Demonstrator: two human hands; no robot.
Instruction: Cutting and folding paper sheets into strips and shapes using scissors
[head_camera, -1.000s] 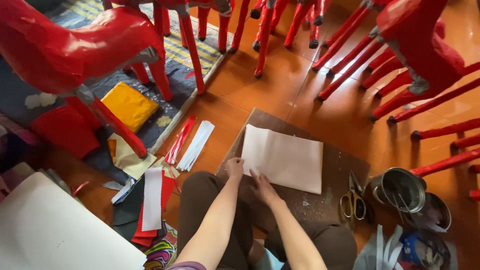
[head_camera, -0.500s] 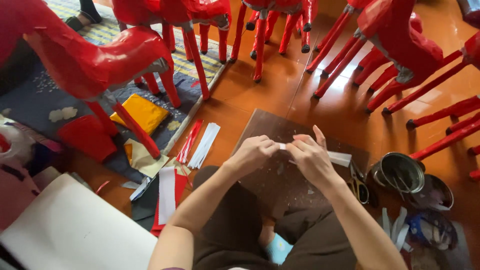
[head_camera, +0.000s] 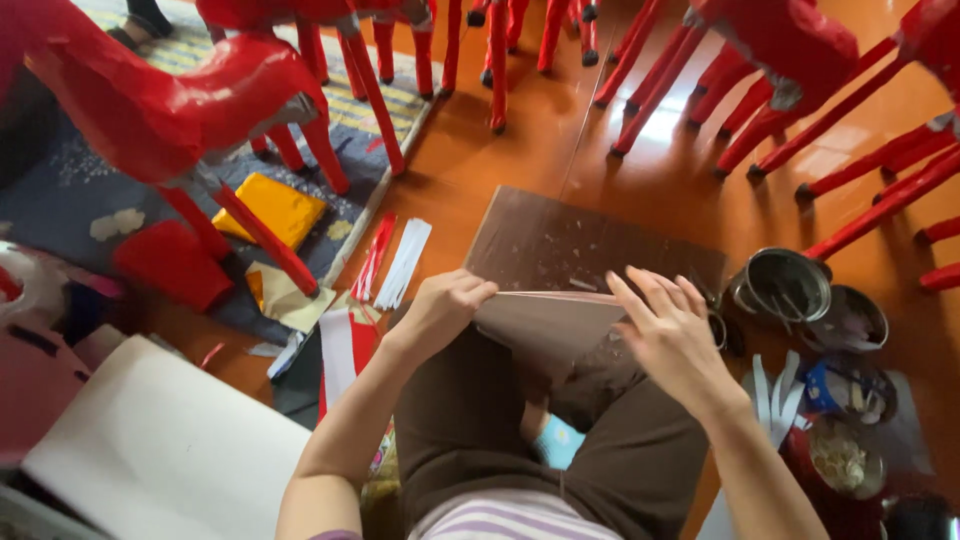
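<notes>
Folded paper sheet (head_camera: 545, 322) held over the lap, above a brown board (head_camera: 590, 245).
Left hand (head_camera: 445, 305) pinches its edge, right hand (head_camera: 670, 335) lies spread along the fold. Beside it a metal tin (head_camera: 782, 285) holds thin sticks; second tin (head_camera: 850, 318), contents unclear.

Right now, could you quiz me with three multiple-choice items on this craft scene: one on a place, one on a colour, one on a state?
1. The brown cardboard board lies: A on the wooden floor, B on a chair, C in a tin.
2. The big papier-mache animal figures are: A blue, B red, C green.
3. The left hand is: A flat open, B out of view, C closed on the folded white paper sheet.

A: floor surrounds the board. B: red bodies and legs. C: fingers curl over the sheet's edge, while the right hand rests open on it.
</notes>
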